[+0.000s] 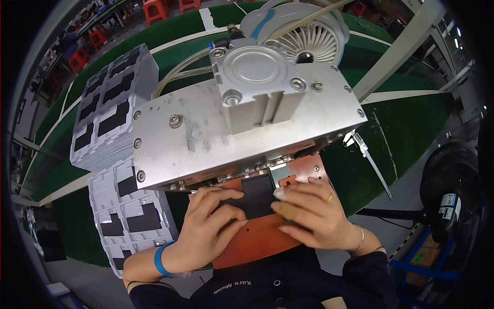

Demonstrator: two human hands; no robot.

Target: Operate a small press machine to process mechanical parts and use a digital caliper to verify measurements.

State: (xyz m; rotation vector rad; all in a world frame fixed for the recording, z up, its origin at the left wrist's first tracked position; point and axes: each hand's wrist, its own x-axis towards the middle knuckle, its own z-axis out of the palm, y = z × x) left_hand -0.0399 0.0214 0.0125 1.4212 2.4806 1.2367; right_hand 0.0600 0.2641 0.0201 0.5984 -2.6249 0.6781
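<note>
A thin black rectangular sheet (258, 196) lies on an orange-brown base plate (257, 244), its far edge by the front of the metal press. My left hand (212, 221) is at the sheet's left edge, fingers curled, the thumb close to a fingertip. At the opposite edge, my right hand (316, 212) rests with its fingertips on the sheet; its thumb is over the plate. Two right fingers wear covers, one white and one tan. Between them the hands hold the sheet by its sides. A small orange block (288, 181) sits just beyond the right fingers.
The silver press (206, 139), topped by a square cylinder (260, 77), stands directly ahead. Left of it are a stack of white trays (110, 103) and a nearer tray (110, 206), both bearing black pieces. A caliper (368, 157) lies right. Behind is a white fan (309, 44).
</note>
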